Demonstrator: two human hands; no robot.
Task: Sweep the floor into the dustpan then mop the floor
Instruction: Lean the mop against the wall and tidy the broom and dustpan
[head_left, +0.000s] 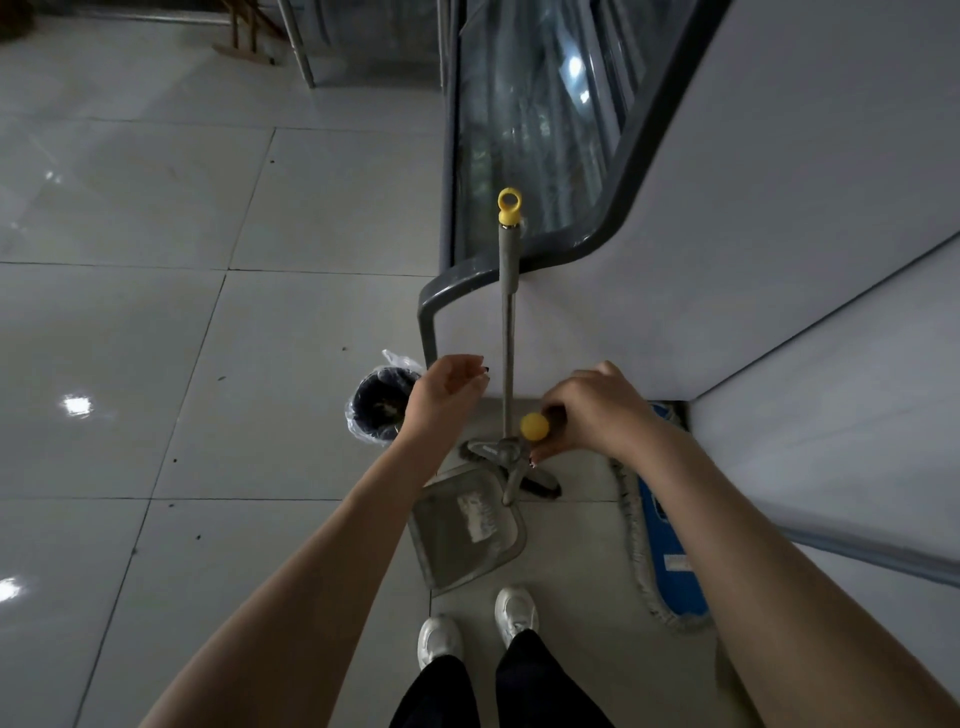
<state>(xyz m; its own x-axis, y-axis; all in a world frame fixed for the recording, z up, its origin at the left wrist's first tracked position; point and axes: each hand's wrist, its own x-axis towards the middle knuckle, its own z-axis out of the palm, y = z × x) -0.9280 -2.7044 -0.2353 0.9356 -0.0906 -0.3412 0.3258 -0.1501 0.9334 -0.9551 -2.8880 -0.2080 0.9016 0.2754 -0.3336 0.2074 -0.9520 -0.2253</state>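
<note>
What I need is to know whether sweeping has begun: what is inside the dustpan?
The dustpan shows a pale whitish patch on its grey floor; whether that is litter or a label is unclear. The broom head hides its far right corner.

A round black waste bin lined with a clear plastic bag stands just beside the near corner of a large white display cabinet. The cabinet has a curved dark grey rim around a sloping glass top that catches reflections. Farther back, a slim grey metal post rises near a brown wooden frame.
</note>
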